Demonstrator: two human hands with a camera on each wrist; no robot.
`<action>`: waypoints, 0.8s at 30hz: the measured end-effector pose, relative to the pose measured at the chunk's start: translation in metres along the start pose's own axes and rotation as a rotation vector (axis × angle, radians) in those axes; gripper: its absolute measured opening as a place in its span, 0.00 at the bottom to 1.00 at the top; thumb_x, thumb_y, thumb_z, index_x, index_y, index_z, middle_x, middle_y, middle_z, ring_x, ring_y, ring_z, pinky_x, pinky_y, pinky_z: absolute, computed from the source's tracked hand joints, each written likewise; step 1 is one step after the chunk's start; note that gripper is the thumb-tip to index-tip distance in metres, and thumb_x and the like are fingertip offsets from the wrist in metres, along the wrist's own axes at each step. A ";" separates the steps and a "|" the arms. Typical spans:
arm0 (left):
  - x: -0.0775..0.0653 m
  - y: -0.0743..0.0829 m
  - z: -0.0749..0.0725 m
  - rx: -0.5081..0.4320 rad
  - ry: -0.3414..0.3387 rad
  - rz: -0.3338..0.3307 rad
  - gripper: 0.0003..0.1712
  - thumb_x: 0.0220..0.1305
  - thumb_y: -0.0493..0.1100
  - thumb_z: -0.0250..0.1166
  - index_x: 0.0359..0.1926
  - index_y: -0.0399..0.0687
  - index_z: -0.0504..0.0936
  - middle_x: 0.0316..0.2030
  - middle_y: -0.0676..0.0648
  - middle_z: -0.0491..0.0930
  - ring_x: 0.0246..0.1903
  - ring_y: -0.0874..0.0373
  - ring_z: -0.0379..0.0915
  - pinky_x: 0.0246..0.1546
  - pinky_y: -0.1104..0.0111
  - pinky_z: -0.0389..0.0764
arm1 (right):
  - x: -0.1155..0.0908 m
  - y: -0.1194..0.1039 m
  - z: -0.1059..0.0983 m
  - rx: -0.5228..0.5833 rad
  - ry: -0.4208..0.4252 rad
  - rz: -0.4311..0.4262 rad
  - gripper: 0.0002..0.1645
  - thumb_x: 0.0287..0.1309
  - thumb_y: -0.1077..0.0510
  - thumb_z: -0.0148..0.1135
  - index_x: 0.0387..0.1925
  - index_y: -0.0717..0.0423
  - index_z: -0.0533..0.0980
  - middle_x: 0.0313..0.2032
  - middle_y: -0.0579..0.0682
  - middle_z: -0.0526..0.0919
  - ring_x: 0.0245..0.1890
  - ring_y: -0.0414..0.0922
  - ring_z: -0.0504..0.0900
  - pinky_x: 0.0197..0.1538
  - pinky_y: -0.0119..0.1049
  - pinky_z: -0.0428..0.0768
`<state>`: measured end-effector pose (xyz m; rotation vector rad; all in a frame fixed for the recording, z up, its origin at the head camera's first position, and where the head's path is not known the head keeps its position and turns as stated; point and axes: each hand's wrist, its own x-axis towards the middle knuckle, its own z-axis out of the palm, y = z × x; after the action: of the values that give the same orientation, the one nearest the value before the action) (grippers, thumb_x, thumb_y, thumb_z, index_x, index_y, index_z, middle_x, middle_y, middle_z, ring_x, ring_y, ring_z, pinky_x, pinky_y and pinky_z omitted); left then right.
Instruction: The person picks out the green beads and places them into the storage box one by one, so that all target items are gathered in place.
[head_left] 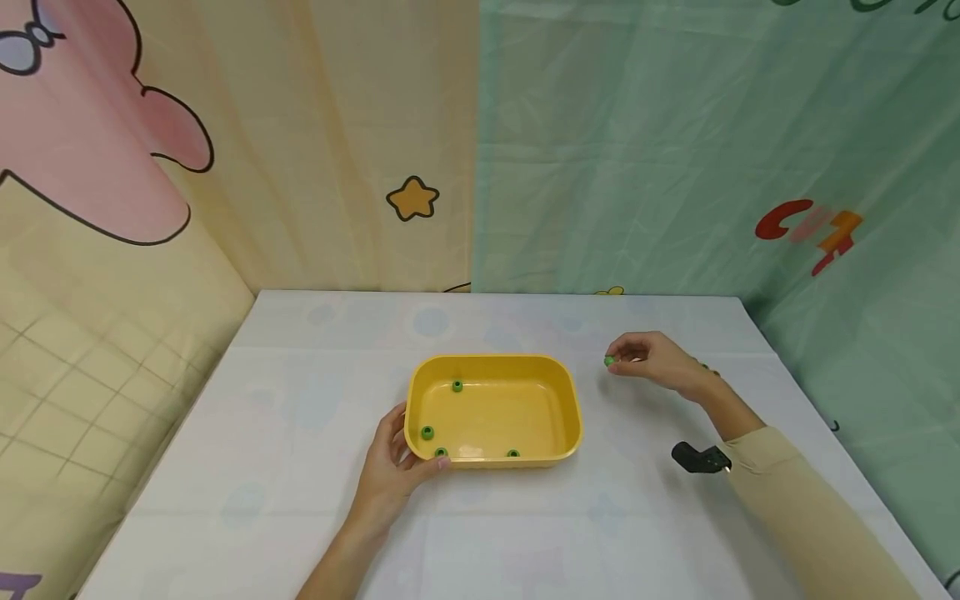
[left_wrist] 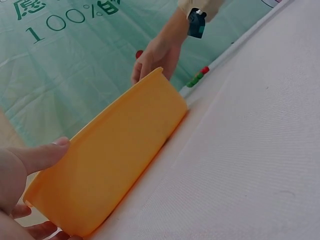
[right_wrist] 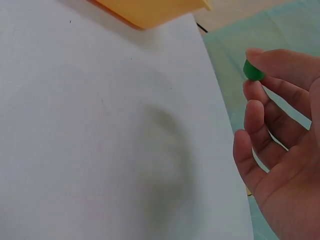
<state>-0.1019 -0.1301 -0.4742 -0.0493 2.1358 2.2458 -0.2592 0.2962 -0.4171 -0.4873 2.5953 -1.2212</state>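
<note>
A yellow box (head_left: 501, 410) with rounded corners sits on the table, several green beads (head_left: 427, 432) scattered inside it. My left hand (head_left: 390, 462) grips the box's left front corner, its thumb (left_wrist: 47, 156) on the outer wall and the other fingers around the end. To the right of the box, my right hand (head_left: 654, 362) is raised over the table. It pinches one small green bead (right_wrist: 253, 70) between thumb and index finger, the other fingers loosely bent.
A short row of green and red beads (left_wrist: 198, 77) lies on the table beyond the box, mostly hidden behind my right wrist in the head view. A black device (head_left: 701, 458) is strapped at my right sleeve. Printed curtains (head_left: 615, 150) stand behind the white table (head_left: 300, 500).
</note>
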 end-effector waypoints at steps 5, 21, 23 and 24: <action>0.000 0.000 0.001 -0.004 -0.004 0.007 0.60 0.54 0.33 0.81 0.80 0.48 0.53 0.76 0.44 0.57 0.73 0.46 0.58 0.70 0.62 0.67 | 0.011 -0.010 0.009 0.026 -0.033 -0.024 0.11 0.65 0.60 0.71 0.47 0.61 0.82 0.41 0.52 0.83 0.42 0.51 0.78 0.41 0.35 0.81; 0.000 0.003 0.001 0.051 0.001 -0.019 0.59 0.57 0.35 0.80 0.80 0.48 0.52 0.77 0.44 0.55 0.74 0.46 0.56 0.71 0.61 0.66 | 0.045 -0.044 0.032 0.016 -0.140 -0.095 0.12 0.64 0.57 0.73 0.46 0.57 0.83 0.41 0.51 0.83 0.38 0.51 0.77 0.43 0.37 0.83; 0.001 0.004 0.001 0.054 0.001 -0.018 0.58 0.57 0.34 0.80 0.80 0.48 0.52 0.77 0.44 0.56 0.74 0.46 0.56 0.71 0.60 0.66 | 0.049 -0.048 0.035 0.025 -0.164 -0.107 0.11 0.65 0.57 0.72 0.46 0.58 0.83 0.40 0.51 0.84 0.38 0.51 0.78 0.43 0.37 0.83; 0.001 0.003 0.001 0.055 0.000 -0.017 0.58 0.57 0.34 0.80 0.80 0.48 0.53 0.77 0.44 0.56 0.74 0.46 0.56 0.71 0.60 0.66 | 0.051 -0.050 0.037 0.030 -0.175 -0.110 0.11 0.65 0.58 0.71 0.46 0.58 0.83 0.40 0.51 0.84 0.38 0.51 0.78 0.43 0.37 0.84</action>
<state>-0.1028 -0.1289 -0.4708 -0.0655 2.1867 2.1770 -0.2835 0.2200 -0.4045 -0.7059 2.4285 -1.1913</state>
